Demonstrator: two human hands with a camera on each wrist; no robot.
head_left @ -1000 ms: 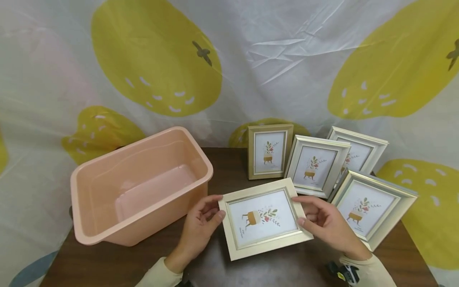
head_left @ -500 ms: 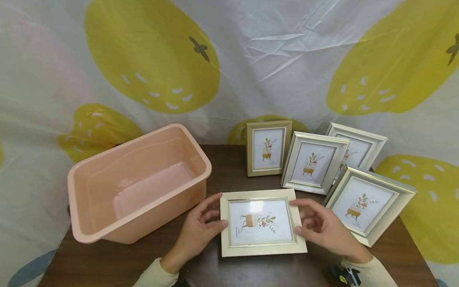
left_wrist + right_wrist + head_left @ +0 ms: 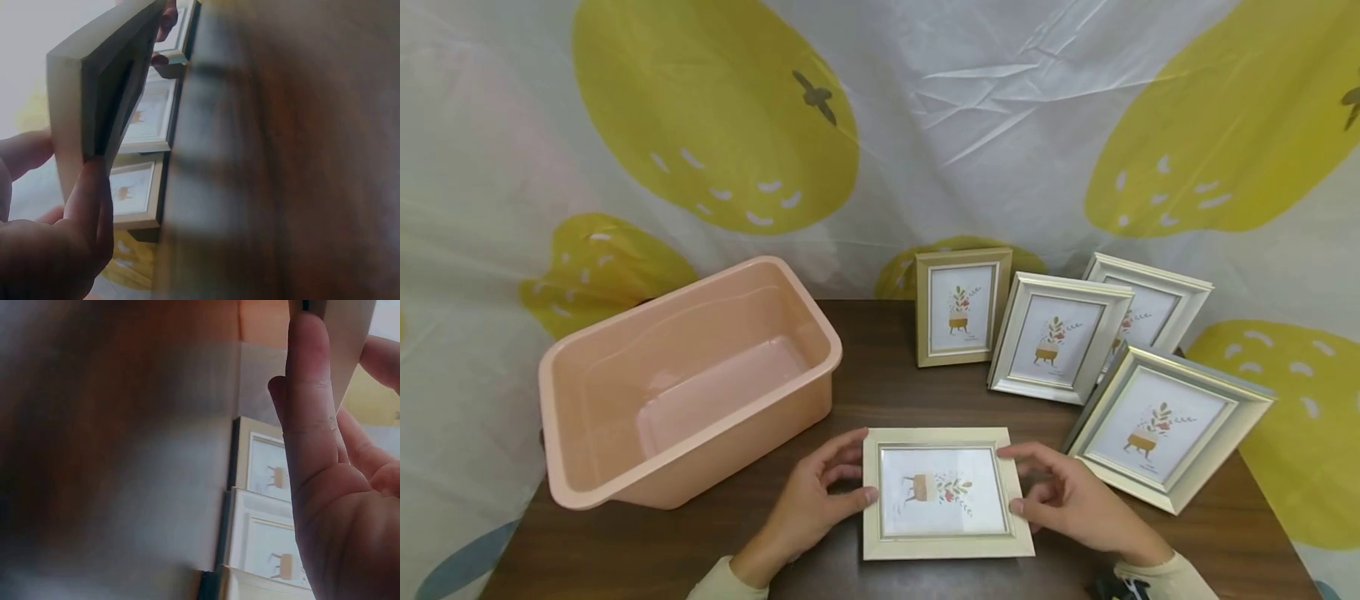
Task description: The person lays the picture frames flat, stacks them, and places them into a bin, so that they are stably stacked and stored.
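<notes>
A cream photo frame (image 3: 946,546) with a silver inner edge is held between both hands at the front of the table, its flower-pot print turned sideways. My left hand (image 3: 808,504) pinches its left edge, thumb on the front border. On the opposite edge, my right hand (image 3: 1067,504) grips it with thumb and fingers. In the left wrist view, the frame (image 3: 65,112) is seen edge-on above the tabletop, its dark back partly showing. The right wrist view has the right hand (image 3: 325,450) against the frame's pale edge (image 3: 350,344).
Left of the hands stands an empty pink plastic bin (image 3: 745,446). Behind and to the right, a tan frame (image 3: 962,358), a silver-white frame (image 3: 1060,387), another pale frame (image 3: 1195,312) and a champagne frame (image 3: 1157,492) stand upright on the dark wooden table (image 3: 872,358). A lemon-print cloth (image 3: 925,183) hangs behind.
Both hands have lowered the cream frame toward the front of the table and turned it from a slant to nearly straight. The other frames and the bin have stayed in place.
</notes>
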